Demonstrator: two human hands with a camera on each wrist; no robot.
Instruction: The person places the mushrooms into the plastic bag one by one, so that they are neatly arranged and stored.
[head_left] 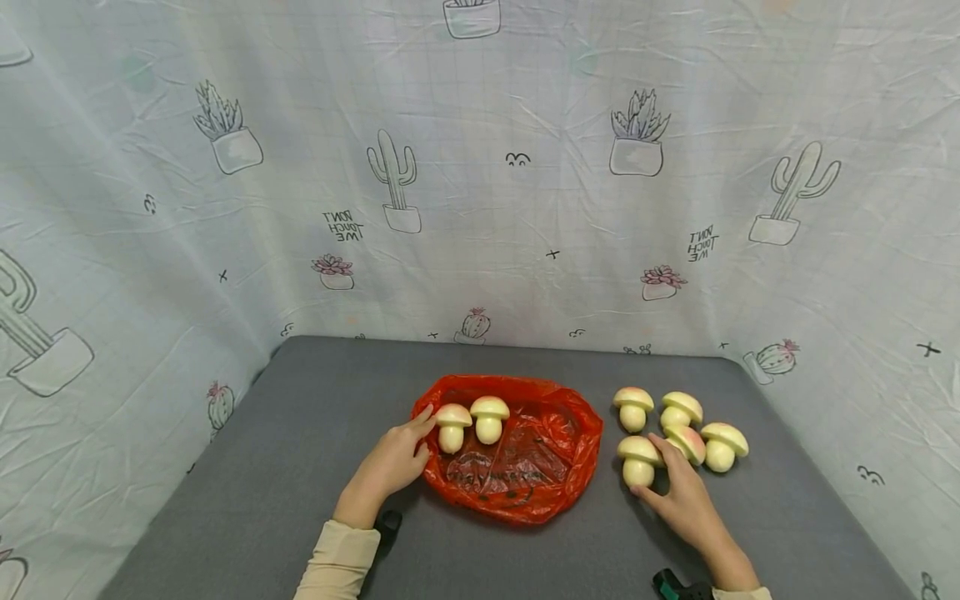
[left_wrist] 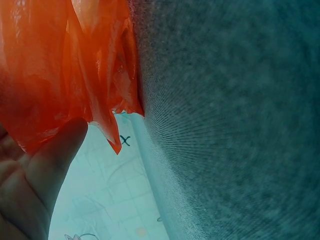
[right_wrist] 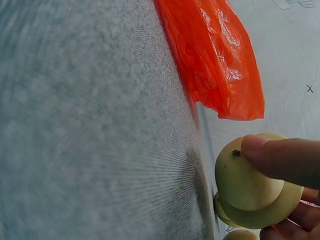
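My left hand (head_left: 395,458) pinches the left rim of an open red plastic bag (head_left: 517,515). In the left wrist view its thumb (left_wrist: 62,150) presses the outside of the bag. Two toy mushrooms, pale yellow with pinkish caps, stand inside: one mushroom (head_left: 452,427) by the fingers, another mushroom (head_left: 489,421) beside it. To the right of the bag, my right hand (head_left: 686,500) grips a mushroom (head_left: 637,472) between thumb and fingers. The right wrist view shows the thumb on that mushroom's rounded stem end (right_wrist: 247,177).
Around the right hand on the grey table (head_left: 315,400) stand more mushrooms: a back-left one (head_left: 633,408), a back one (head_left: 681,410), a right one (head_left: 723,447) and a tilted one (head_left: 686,444) partly behind the fingers. A cactus-print curtain (head_left: 480,208) hangs behind the table.
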